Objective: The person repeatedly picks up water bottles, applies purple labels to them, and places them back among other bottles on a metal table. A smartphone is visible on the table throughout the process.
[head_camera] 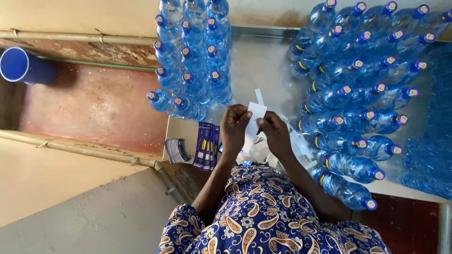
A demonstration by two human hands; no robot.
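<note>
Both my hands are raised over a metal table (268,61) and pinch one white paper strip (254,120) between them. My left hand (234,127) grips its left edge and my right hand (274,133) grips its right edge. Beneath my hands lies a heap of white paper scraps (263,151). A stack of blue printed labels (206,145) lies just left of my left hand. Blue capped water bottles stand in a group at the left (193,56) and a larger group at the right (358,84).
A smaller stack of labels (176,150) sits at the table's left edge. A blue bucket (21,66) stands on the reddish floor (94,103) at far left. Pipes (84,151) run along the beige walls. More bottles under plastic wrap (431,141) fill the far right.
</note>
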